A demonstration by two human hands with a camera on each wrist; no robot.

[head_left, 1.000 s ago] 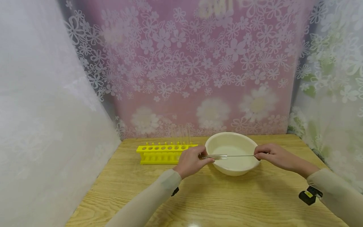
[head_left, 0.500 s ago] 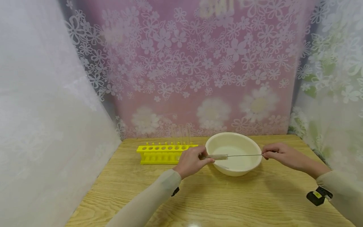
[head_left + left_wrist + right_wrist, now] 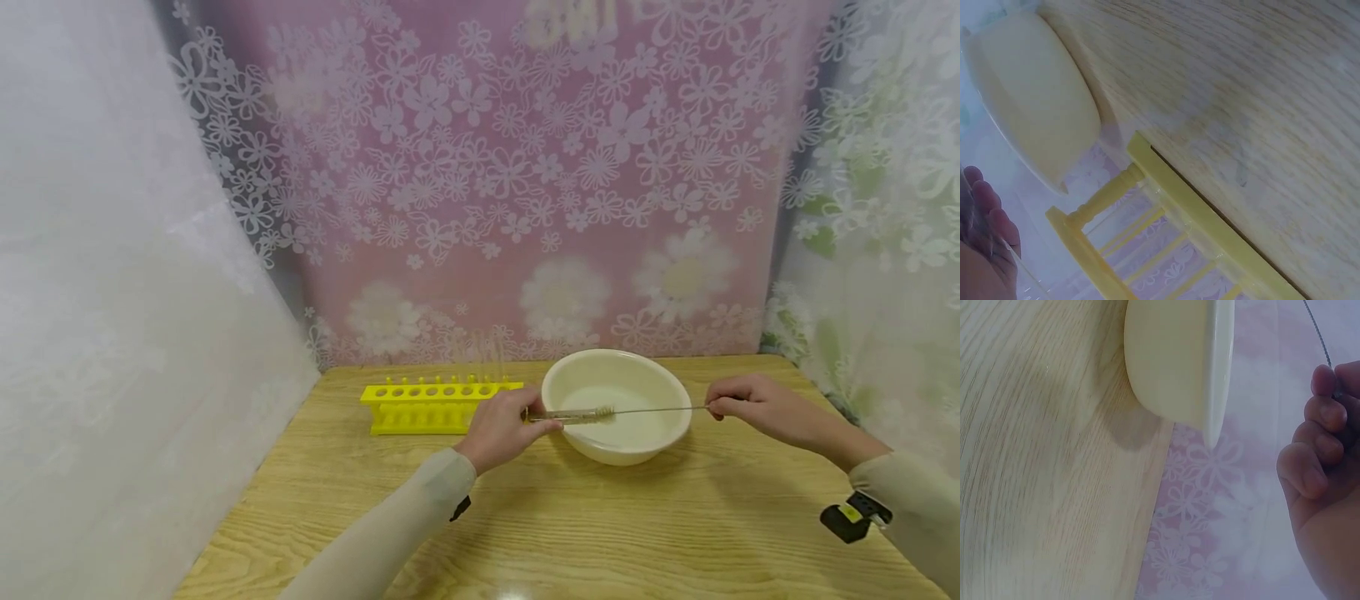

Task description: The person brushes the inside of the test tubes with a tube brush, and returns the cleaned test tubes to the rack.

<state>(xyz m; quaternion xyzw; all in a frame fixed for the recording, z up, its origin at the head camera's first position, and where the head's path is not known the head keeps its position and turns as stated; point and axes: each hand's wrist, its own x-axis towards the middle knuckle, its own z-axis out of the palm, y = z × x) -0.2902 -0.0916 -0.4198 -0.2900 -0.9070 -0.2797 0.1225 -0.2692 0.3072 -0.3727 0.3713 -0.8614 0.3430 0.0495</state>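
My left hand (image 3: 501, 425) grips a clear glass test tube (image 3: 558, 416) lying level, its mouth pointing right over the basin. A test tube brush (image 3: 652, 410) with a thin twisted-wire handle runs into that mouth, and a little of its pale bristle shows just outside. Out to the right, my right hand (image 3: 772, 412) pinches the far end of the wire between thumb and fingers. The right wrist view shows the wire (image 3: 1319, 332) leaving the curled fingers. In the left wrist view the left hand (image 3: 988, 244) is partly cut off. Below the tube stands a cream basin (image 3: 615, 454).
A yellow test tube rack (image 3: 420, 392) stands left of the basin, partly behind the left hand. Several clear tubes (image 3: 480, 354) stand upright at its right rear. A patterned curtain (image 3: 525, 208) closes off the back of the wooden table (image 3: 600, 533).
My right hand has moved to the right, drawing the brush outward until bristles show at the tube's mouth. The left hand with the tube has stayed almost still.
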